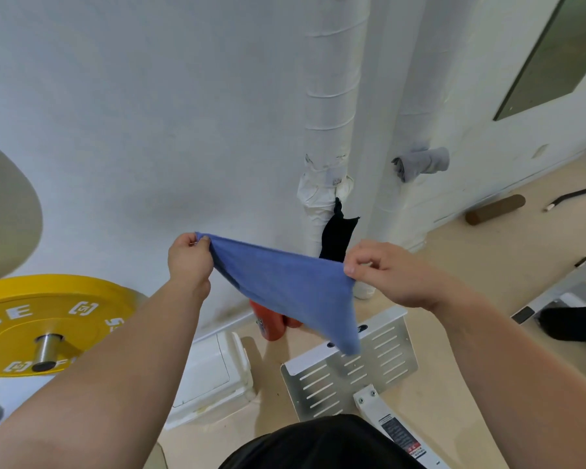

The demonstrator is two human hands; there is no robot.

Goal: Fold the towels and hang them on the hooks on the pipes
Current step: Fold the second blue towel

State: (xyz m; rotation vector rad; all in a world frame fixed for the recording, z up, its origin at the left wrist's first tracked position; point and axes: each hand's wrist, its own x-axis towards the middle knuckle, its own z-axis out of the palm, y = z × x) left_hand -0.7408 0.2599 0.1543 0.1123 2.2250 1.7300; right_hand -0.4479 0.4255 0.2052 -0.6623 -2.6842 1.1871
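Towel (285,289), blue, pinched at 2 corners by left hand (190,255) and right hand (386,275), stretched mid-air before the pipes (332,96). Already hung: black towel (337,235) and grey towel (423,162). Left, seemingly: finishing the fold, then hooking.

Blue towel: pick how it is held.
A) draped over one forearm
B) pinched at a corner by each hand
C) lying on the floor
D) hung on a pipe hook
B: the left hand and right hand each pinch a top corner, and the blue towel hangs between them.
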